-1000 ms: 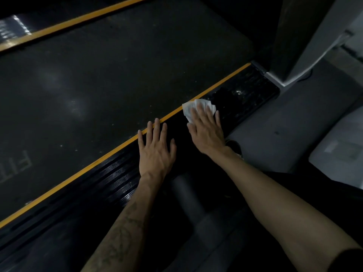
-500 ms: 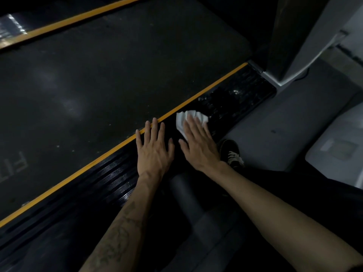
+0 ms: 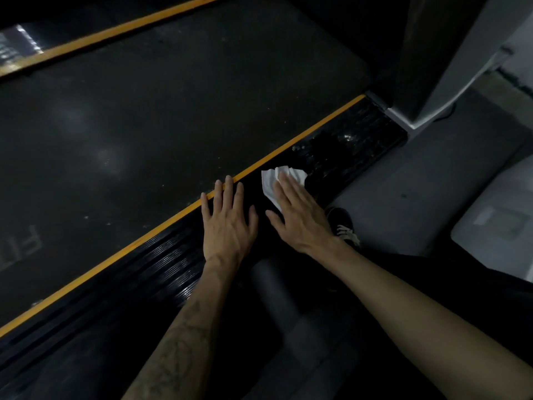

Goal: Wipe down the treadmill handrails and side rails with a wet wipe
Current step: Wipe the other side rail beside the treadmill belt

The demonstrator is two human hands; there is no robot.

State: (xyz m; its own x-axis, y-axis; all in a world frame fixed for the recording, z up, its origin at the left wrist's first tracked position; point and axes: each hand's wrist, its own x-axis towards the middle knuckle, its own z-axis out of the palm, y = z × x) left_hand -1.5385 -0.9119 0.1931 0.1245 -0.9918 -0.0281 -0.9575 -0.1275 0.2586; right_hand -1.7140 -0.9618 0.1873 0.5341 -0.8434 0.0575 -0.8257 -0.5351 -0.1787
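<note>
A black ribbed side rail (image 3: 161, 264) with a yellow inner edge runs diagonally beside the dark treadmill belt (image 3: 150, 119). My right hand (image 3: 300, 217) lies flat with straight fingers on a crumpled white wet wipe (image 3: 272, 180), pressing it onto the rail. My left hand (image 3: 227, 223) rests flat on the same rail just to the left, fingers spread and fingertips reaching the yellow edge. The rail beyond the wipe looks wet and shiny. A second yellow-edged rail (image 3: 109, 33) lies on the belt's far side.
A grey upright post (image 3: 450, 53) of the treadmill rises at the rail's far end. Grey floor (image 3: 409, 194) lies to the right, with a black shoe (image 3: 343, 223) beside the rail. A pale grey object (image 3: 501, 220) sits at the right edge.
My right hand has slid the wipe back along the rail toward me and toward my left hand over the last second. My left hand has stayed where it was.
</note>
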